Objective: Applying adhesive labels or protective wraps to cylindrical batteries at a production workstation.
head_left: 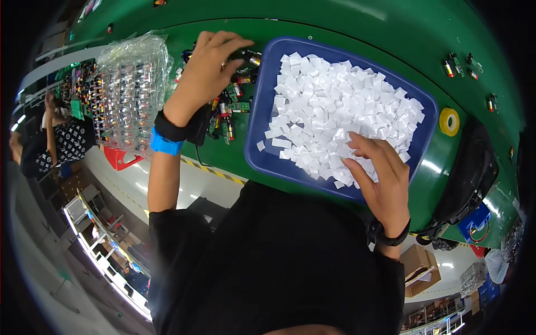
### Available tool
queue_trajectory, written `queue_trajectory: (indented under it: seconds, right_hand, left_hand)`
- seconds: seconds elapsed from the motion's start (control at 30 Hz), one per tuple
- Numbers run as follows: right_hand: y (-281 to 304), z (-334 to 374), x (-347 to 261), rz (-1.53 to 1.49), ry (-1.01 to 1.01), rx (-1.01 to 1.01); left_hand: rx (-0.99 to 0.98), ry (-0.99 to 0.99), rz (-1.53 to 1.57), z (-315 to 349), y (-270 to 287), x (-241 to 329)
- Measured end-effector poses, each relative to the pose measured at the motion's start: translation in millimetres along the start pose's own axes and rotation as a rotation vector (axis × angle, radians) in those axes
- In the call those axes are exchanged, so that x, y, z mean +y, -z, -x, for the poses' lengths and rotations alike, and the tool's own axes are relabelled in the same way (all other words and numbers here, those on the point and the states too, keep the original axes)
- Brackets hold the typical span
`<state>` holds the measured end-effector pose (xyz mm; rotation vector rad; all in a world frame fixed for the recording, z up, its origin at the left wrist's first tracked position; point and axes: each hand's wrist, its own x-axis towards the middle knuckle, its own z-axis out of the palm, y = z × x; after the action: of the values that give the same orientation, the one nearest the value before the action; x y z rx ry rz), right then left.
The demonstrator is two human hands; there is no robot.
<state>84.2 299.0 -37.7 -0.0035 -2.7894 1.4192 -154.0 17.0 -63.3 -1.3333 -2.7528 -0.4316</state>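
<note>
A blue tray (258,111) stands on the green table, heaped with small white rectangular pieces (335,106). My right hand (385,178) is over the tray's near right part, thumb and forefinger apart close to the white pieces, nothing visible between them. To the left of the tray my left hand (209,70) hovers over a loose group of small green circuit boards (239,106) with wired cylindrical parts in black, red and gold. Its thumb and fingers are spread, and nothing shows in its grasp. Part of that group is hidden under the hand and wrist.
Left of the boards sits a clear plastic-wrapped stack of similar parts (125,100). A yellow tape roll (449,121) and a black bag (469,173) lie right of the tray. More small boards (459,65) are at the far right. Another person (61,139) is at the left.
</note>
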Motion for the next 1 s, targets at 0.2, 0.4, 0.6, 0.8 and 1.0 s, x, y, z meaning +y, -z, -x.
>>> queue_trajectory:
  seconds: [0.2,0.4,0.6,0.8,1.0]
  right_hand:
    - [-5,-5,-5,0.004,0.028,-0.021]
    - [-4,-9,-14,-0.019,0.168,0.153]
    - [-2,-25,-25,0.051,0.351,0.242]
    - [3,-5,-16,0.074,0.196,0.158]
    - [-3,-2,-13,-0.063,0.003,0.195]
  left_hand:
    - [-0.107,0.140,0.015,7,2,-3]
    - [0.018,0.541,0.691,2,28,48]
    - [-0.499,0.644,1.468,5,32,138]
    - [-0.599,0.607,1.541,6,26,163]
    - [-0.439,0.401,1.201,11,8,172]
